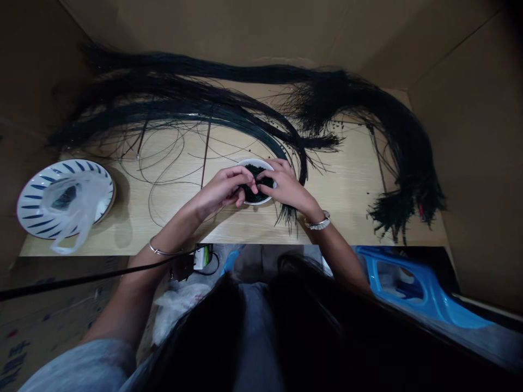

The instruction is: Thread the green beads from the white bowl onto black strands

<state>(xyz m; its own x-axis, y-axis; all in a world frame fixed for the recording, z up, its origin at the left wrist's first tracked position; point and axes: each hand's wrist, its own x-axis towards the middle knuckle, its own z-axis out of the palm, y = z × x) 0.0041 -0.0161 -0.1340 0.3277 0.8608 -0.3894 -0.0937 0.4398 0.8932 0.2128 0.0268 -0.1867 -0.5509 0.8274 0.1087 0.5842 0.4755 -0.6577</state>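
Note:
A small white bowl stands on the table, filled with tiny dark green bits that look like beads. My left hand is over its left side, thumb and fingertips pinched together; whatever they hold is too small to make out. From the right, my right hand reaches over the rim with curled fingers, its fingertips close to the left ones above the bits. Any piece in that hand cannot be made out either. Behind and under the right hand runs a bundle of thin dark strands, its cut ends sticking out below the wrist.
More dark strand bundles lie along the back and curve down at the right. A striped plate holding a clear plastic bag sits at left. Cardboard walls enclose the table. A blue plastic stool stands below right.

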